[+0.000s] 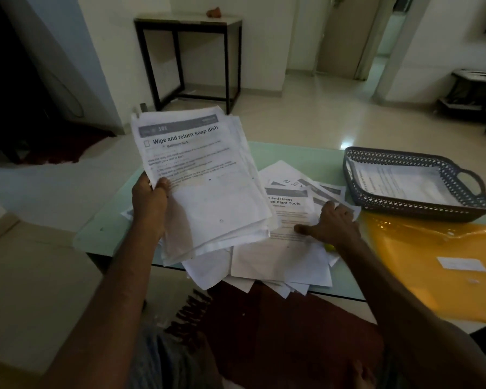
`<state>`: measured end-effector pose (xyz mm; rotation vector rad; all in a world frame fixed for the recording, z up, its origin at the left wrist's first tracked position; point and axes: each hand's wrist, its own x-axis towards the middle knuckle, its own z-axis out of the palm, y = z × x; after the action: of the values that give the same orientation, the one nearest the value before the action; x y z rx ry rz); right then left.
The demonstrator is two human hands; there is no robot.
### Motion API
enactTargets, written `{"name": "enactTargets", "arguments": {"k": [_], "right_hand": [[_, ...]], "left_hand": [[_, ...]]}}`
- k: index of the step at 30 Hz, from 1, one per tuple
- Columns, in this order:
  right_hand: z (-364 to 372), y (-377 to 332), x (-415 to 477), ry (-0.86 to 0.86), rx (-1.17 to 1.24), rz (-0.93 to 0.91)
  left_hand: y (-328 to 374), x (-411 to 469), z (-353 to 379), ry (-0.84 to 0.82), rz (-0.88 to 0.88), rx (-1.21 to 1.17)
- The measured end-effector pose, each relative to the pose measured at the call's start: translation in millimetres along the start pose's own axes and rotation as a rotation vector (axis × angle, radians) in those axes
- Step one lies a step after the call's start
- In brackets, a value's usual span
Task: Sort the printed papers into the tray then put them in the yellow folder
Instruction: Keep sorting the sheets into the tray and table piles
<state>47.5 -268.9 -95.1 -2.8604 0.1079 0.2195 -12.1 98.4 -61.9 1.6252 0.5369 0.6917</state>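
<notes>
Step in hand: sorting; judged early to middle, since most papers lie outside the tray.
Left hand: the left hand [149,203] is curled round the lower left edge of the held stack [208,175], with the thumb on the front sheet; the stack is raised above the table and tilted toward the camera.
Right hand: the right hand [334,223] is laid on the loose papers [281,259], fingers spread and roughly straight; nothing is gripped.
Loose papers: fanned in an untidy heap on the table [298,155]; several corners overhang the near edge.
Advice, gathering: one sheet is best slid free under the flat fingers and then pinched at a corner, so that the sheets beneath are not dragged off the near edge.
Advice, held stack: the edges are uneven; they should be squared by tapping on the table before the stack is laid down.
Tray: the tray [421,210] is dark, with a perforated wall and a loop handle; it is set at the far right, apart from the heap.
Tray contents: the sheets in the tray [404,183] lie flat with print upward; the number cannot be told.
Yellow folder: the yellow folder [432,262] lies flat just in front of the tray; a white label [462,263] is seen on its cover, and its contents are not visible.
</notes>
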Motion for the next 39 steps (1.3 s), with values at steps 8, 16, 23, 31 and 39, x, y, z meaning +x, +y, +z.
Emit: {"name": "enactTargets", "arguments": {"k": [8,16,23,31,39], "right_hand": [[10,11,18,-0.078,0.203,0.042],[0,4,20,0.054,0.676,-0.060],[-36,-4,15,0.093,1.208,-0.120],[-39,-18,1,0.031,1.368,-0.263],[-26,-56,-35,-0.284,1.368,-0.449]], "left_hand": [[1,-17,12,-0.138,0.026,0.159],[3,-18,10,-0.107,0.009,0.123],[5,-11,0,-0.089,0.023,0.048],[13,-19,6,-0.150,0.058,-0.002],[9,-35,32,-0.272,0.028,-0.068]]}}
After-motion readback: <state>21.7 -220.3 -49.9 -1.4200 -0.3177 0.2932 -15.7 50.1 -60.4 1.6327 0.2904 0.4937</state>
